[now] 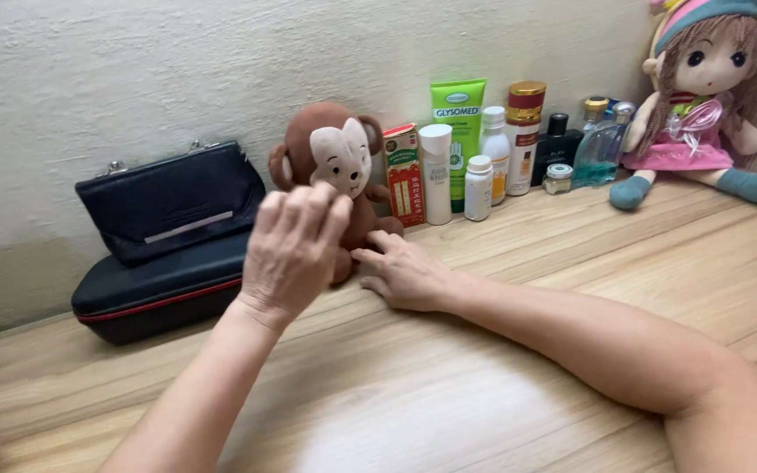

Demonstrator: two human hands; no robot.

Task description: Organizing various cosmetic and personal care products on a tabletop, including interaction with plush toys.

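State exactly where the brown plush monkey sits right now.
In the head view the brown plush monkey sits left of centre against the wall, between the black bag and the red box, behind both hands.

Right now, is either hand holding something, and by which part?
The left hand is at the brown monkey toy, at its front; a closed grip cannot be told. The right hand lies flat by its foot, holding nothing.

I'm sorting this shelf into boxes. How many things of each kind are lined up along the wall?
Soft toys: 2, a brown monkey and a doll.
Dark bags or cases: 2.
Bottles, tubes, jars and one box: about 10; some overlap.
Total: about 14.
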